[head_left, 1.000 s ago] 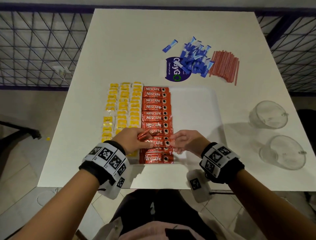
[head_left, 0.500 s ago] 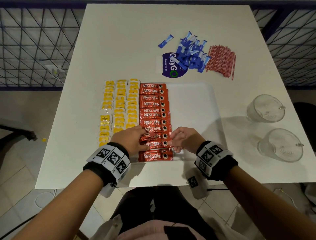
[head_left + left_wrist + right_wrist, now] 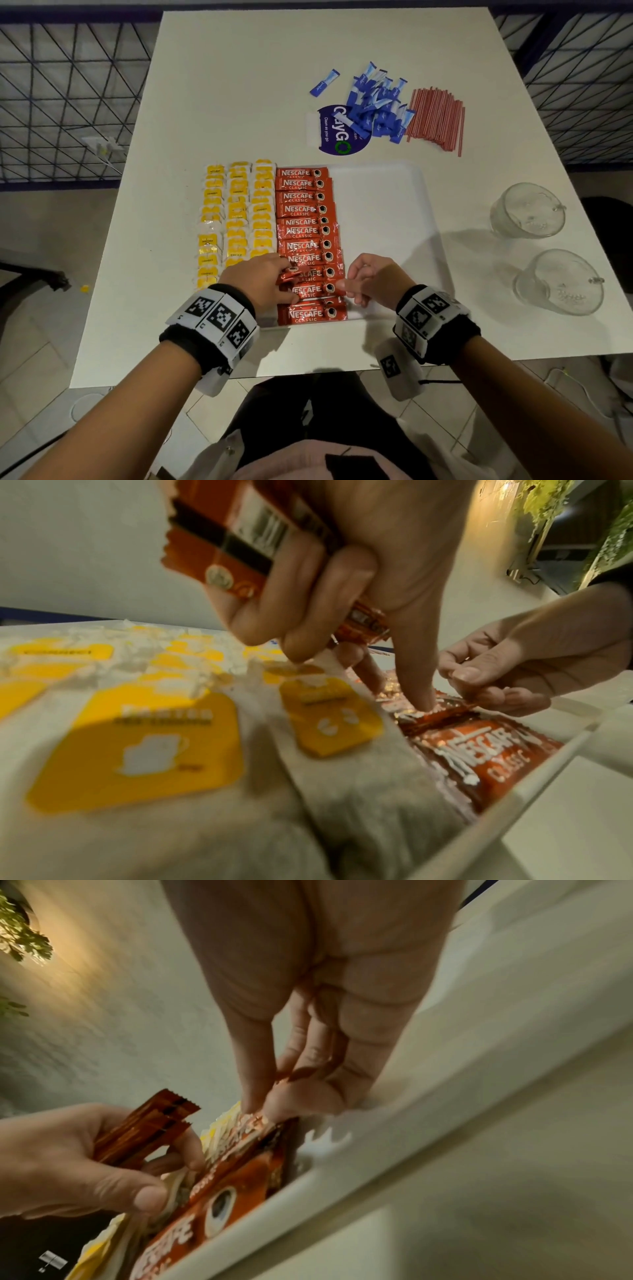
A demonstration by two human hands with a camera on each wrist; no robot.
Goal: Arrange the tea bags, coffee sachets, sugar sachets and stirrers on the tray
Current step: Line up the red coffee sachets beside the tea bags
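Note:
A white tray (image 3: 383, 205) holds three columns of yellow tea bags (image 3: 236, 212) and one column of red coffee sachets (image 3: 305, 233). My left hand (image 3: 263, 284) grips a small stack of coffee sachets (image 3: 236, 534), its forefinger pressing on the row near the tray's front. My right hand (image 3: 371, 281) pinches the right end of a coffee sachet (image 3: 253, 1123) lying in that row. Blue sugar sachets (image 3: 376, 106) and red stirrers (image 3: 436, 120) lie in heaps on the table beyond the tray.
Two glass cups (image 3: 527, 212) (image 3: 561, 282) stand on the table at the right. A blue round sticker (image 3: 337, 132) lies by the sugar heap. The tray's right half (image 3: 383, 240) is bare. Wire fencing runs past the table's sides.
Both hands stay at the near end of the coffee column; the left hand has shifted slightly, still with its stack. My head has moved closer.

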